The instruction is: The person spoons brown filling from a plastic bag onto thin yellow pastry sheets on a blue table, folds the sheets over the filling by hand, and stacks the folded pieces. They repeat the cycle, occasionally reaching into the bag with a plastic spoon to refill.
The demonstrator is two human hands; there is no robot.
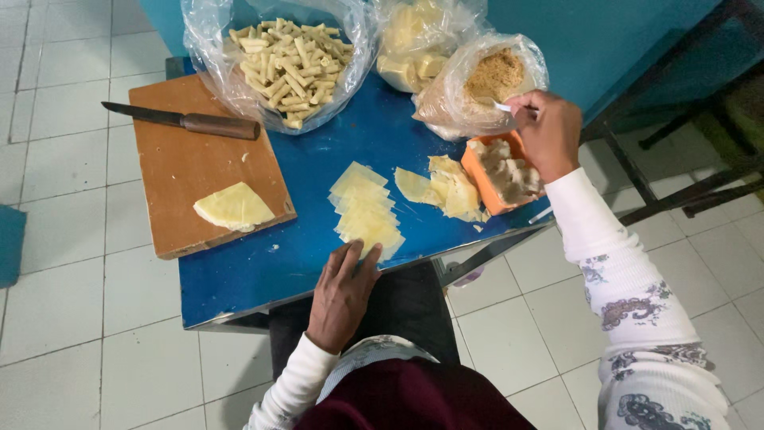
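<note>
My left hand (342, 293) rests flat, fingers apart, on the near edge of the blue table (263, 263), its fingertips just touching a row of thin pale yellow dough sheets (366, 211). My right hand (549, 131) is closed on a small white spoon (503, 107) whose tip reaches into a clear bag of brown crumbs (493, 76). Right below that hand sits an orange container (497, 171) holding pale filling. More loose dough sheets (446, 187) lie between the row and the container.
A wooden cutting board (191, 159) at the left carries a brown-handled knife (187, 121) and a folded dough piece (233, 207). A clear bag of rolled sticks (290, 60) and a bag of pale yellow blocks (414, 40) stand at the back. White tiled floor surrounds the table.
</note>
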